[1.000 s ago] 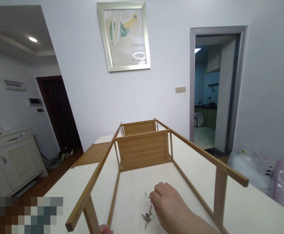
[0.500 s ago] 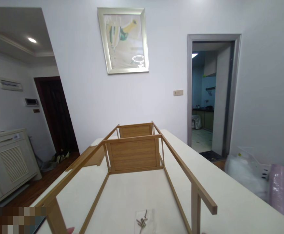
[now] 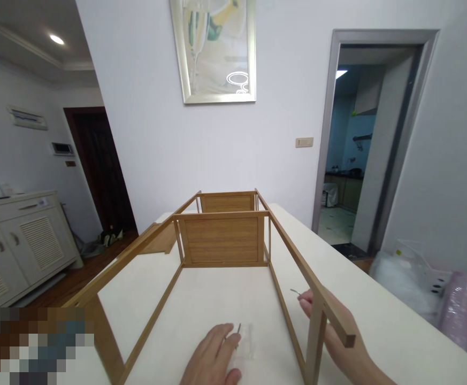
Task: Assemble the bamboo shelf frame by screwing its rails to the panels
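Note:
A wooden shelf frame (image 3: 286, 238) lies on the white table, its slatless panel (image 3: 222, 240) standing across the middle. Inside the frame, my left hand (image 3: 213, 355) reaches over a few metal screws (image 3: 239, 328) on a clear plastic bag (image 3: 249, 342). Its fingers are apart and mostly cover the screws; whether the fingertips touch them is hard to tell. My right hand (image 3: 343, 331) is at the frame's right side, partly behind a short wooden post (image 3: 316, 337). Between its thumb and fingers it pinches a thin, slightly bent metal rod (image 3: 295, 292), like a hex key.
Another wooden panel (image 3: 157, 239) lies flat on the table (image 3: 337, 278), left of the frame. Bubble wrap (image 3: 464, 307) and a white container (image 3: 421, 264) are beyond the right edge. A white cabinet (image 3: 44, 235) stands at the left, and a wall is behind the table.
My left hand has come up from the bottom edge to the screws. My right hand has risen into view with the thin metal rod. The view has tilted down a little.

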Demonstrator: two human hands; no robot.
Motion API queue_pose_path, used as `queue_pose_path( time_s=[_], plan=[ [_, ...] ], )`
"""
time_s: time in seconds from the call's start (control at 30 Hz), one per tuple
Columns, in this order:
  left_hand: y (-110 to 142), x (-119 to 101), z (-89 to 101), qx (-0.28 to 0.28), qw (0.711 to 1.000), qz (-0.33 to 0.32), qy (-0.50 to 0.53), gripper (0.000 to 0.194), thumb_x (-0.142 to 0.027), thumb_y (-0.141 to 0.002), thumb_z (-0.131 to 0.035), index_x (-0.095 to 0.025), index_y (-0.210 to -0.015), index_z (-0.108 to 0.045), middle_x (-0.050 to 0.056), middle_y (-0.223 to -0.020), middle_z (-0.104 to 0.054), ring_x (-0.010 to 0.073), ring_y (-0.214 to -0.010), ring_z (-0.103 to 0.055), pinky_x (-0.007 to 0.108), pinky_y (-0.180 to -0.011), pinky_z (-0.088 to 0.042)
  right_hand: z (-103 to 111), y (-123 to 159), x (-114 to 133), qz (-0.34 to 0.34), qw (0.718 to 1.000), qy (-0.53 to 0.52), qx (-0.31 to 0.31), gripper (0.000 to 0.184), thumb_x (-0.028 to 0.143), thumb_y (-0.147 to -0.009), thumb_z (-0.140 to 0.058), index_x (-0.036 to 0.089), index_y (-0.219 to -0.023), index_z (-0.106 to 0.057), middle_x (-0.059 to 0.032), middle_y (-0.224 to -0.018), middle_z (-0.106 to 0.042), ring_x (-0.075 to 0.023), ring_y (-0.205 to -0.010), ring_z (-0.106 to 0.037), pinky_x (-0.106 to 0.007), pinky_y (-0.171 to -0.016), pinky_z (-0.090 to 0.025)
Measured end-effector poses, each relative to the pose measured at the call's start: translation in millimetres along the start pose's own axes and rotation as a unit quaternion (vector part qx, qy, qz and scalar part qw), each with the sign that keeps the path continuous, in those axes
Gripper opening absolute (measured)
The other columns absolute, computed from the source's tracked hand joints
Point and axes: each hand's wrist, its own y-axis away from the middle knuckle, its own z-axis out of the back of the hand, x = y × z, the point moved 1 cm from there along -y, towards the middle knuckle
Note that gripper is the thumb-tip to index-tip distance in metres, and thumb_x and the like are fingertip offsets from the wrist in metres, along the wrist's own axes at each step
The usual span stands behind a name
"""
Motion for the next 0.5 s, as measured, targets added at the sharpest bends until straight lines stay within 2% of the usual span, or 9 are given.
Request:
queue_pose_path(
  time_s=[0.1,0.2,0.33,0.4,0.5],
  plan=[
    [-33.4,0.8,-13.8,0.156,0.987,0.013,-0.020,0.062,-0.008,-0.081,-0.056,-0.030,-0.138,-0.053,0.006,-0.146,-0.051,0.0287,-0.130,-0.052,0.042,-0.106,-0.047,-27.3,-22.8,-8.0,-0.031,0.998,-0.021,0.053,0.024,0.042,-0.082,-0.062,0.021,-0.072,-0.065,-0.0042,-0.072,-0.065,-0.0198,-0.067,-0.059,-0.031,-0.062,-0.048],
    [-44.6,8.6,-15.9,0.244,0.969,0.044,-0.013,0.066,-0.004,-0.081,-0.050,-0.035,-0.138,-0.053,0.004,-0.148,-0.047,0.0308,-0.135,-0.046,0.049,-0.109,-0.042,-48.7,-40.4,-10.6,-0.066,0.995,-0.050,0.060,0.024,0.042,-0.080,-0.061,0.020,-0.074,-0.067,-0.0035,-0.069,-0.064,-0.0189,-0.065,-0.057,-0.031,-0.063,-0.047],
    [-38.8,31.8,-14.0,0.274,0.959,0.074,-0.007,0.072,-0.001,-0.076,-0.048,-0.036,-0.139,-0.052,0.002,-0.148,-0.046,0.0305,-0.136,-0.043,0.050,-0.111,-0.039,-74.7,-52.1,-14.5,-0.092,0.989,-0.085,0.082,0.018,0.035,-0.078,-0.058,0.020,-0.083,-0.066,0.0000,-0.065,-0.059,-0.0166,-0.059,-0.053,-0.029,-0.058,-0.043],
    [-41.1,39.9,-11.7,0.279,0.957,0.079,-0.012,0.073,-0.001,-0.074,-0.048,-0.035,-0.138,-0.054,0.003,-0.147,-0.047,0.0310,-0.136,-0.044,0.050,-0.110,-0.039,-87.6,-54.9,-19.0,-0.083,0.989,-0.086,0.092,0.013,0.028,-0.075,-0.055,0.020,-0.081,-0.063,0.0010,-0.064,-0.057,-0.0159,-0.059,-0.052,-0.028,-0.058,-0.042],
    [-61.6,34.3,-2.8,0.252,0.965,0.074,-0.021,0.070,-0.002,-0.071,-0.050,-0.030,-0.135,-0.057,0.005,-0.145,-0.050,0.0314,-0.134,-0.047,0.049,-0.111,-0.039,-102.2,-59.3,-27.0,-0.056,0.990,-0.092,0.090,0.011,0.021,-0.071,-0.051,0.021,-0.080,-0.059,0.0015,-0.065,-0.057,-0.0155,-0.060,-0.053,-0.028,-0.060,-0.042]
  ],
)
